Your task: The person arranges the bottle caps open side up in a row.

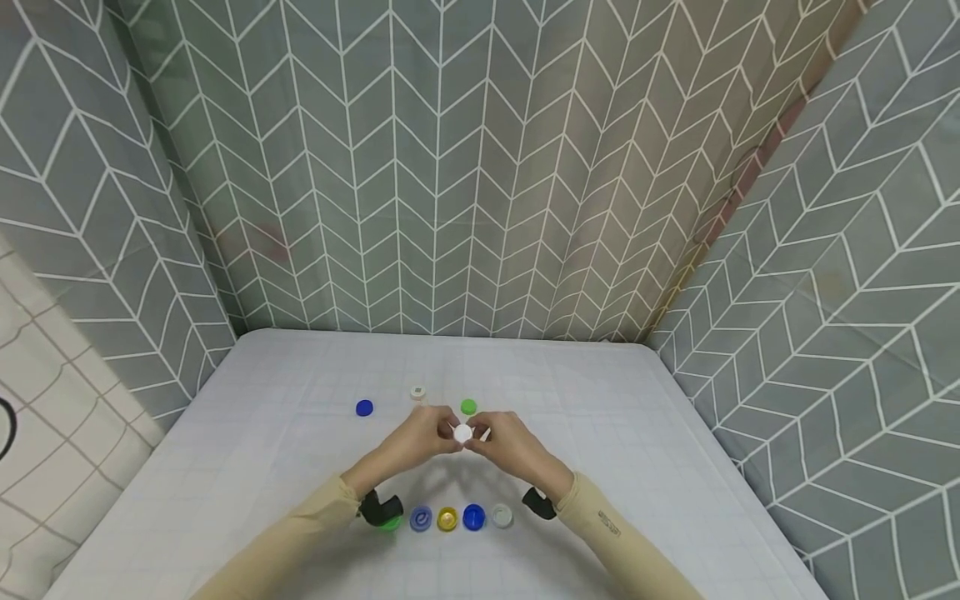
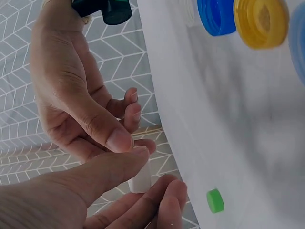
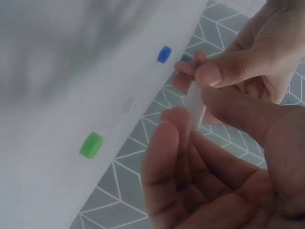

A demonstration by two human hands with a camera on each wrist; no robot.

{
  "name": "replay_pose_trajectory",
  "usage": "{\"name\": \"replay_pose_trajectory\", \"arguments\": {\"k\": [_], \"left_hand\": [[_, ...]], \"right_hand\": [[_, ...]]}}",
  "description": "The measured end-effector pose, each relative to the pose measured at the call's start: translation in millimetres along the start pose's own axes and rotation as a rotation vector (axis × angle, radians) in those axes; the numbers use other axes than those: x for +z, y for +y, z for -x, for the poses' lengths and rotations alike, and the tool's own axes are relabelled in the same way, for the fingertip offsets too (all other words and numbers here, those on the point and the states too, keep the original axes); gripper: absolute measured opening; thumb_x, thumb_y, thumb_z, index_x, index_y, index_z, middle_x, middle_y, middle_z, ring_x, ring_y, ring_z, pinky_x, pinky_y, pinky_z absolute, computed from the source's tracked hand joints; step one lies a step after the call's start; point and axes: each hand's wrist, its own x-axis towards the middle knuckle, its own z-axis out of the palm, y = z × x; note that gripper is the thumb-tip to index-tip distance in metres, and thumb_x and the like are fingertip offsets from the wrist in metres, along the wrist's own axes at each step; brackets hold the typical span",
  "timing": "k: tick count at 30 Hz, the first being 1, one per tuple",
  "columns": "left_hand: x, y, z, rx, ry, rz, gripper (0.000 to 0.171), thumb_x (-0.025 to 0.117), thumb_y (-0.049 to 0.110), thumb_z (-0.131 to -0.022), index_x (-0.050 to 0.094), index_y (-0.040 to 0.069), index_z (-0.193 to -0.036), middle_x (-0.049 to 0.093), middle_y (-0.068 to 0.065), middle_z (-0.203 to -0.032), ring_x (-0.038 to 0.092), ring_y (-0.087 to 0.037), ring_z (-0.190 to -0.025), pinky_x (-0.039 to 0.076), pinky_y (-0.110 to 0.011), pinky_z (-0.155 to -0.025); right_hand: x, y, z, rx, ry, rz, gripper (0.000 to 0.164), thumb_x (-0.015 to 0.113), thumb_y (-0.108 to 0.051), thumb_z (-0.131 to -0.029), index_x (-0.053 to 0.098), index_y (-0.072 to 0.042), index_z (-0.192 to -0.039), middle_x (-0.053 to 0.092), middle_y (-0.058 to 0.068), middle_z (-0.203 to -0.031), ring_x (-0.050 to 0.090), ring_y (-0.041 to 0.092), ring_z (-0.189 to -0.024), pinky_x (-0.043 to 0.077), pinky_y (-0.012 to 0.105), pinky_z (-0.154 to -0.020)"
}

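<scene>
A small white bottle cap (image 1: 462,433) is held up over the table between both hands. My left hand (image 1: 422,433) pinches it from the left, with the thumb (image 2: 128,160) along its edge. From the right, my right hand (image 1: 512,442) grips the same cap between thumb and fingers. In the right wrist view the white cap (image 3: 194,106) shows its side, partly covered by fingertips. Just beyond the hands lie a green cap (image 1: 468,407) and another white cap (image 1: 417,392), with a blue cap (image 1: 364,407) farther left.
Nearer my body, a row of upturned caps lies between the forearms: light blue (image 1: 421,518), yellow (image 1: 447,519), blue (image 1: 473,517) and whitish (image 1: 502,515). A green cap (image 1: 389,523) is partly hidden by the black left wrist mount (image 1: 380,507). Patterned curtains (image 1: 450,208) surround the white table (image 1: 285,367).
</scene>
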Motion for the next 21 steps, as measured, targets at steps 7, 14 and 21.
{"name": "replay_pose_trajectory", "arguments": {"k": [7,14,21], "left_hand": [[8.6,3.1,3.1,0.009,0.006,0.024,0.03,0.076,0.011,-0.08,0.063,0.001,-0.105,0.071,-0.003,-0.082,0.064,-0.01,-0.073,0.054,-0.026,-0.064],[11.1,9.7,8.3,0.029,0.019,0.04,0.022,0.067,0.014,-0.089,0.063,0.002,-0.107,0.072,-0.008,-0.09,0.067,-0.015,-0.08,0.055,-0.029,-0.068],[8.9,10.1,10.5,0.033,0.013,0.084,0.014,0.066,0.015,-0.091,0.063,0.005,-0.101,0.073,-0.006,-0.09,0.068,-0.014,-0.084,0.055,-0.03,-0.071]], "right_hand": [[3,7,8,0.026,0.03,-0.037,0.03,0.071,-0.019,-0.087,0.068,-0.003,-0.113,0.07,0.001,-0.085,0.063,0.009,-0.07,0.048,0.019,-0.057],[4,10,14,0.029,0.056,-0.062,0.029,0.071,-0.017,-0.087,0.067,-0.002,-0.111,0.07,0.002,-0.086,0.06,0.006,-0.068,0.047,0.019,-0.056],[5,13,16,0.014,0.108,-0.088,0.014,0.068,-0.016,-0.089,0.068,-0.009,-0.101,0.071,0.002,-0.093,0.062,0.01,-0.072,0.049,0.02,-0.059]]}}
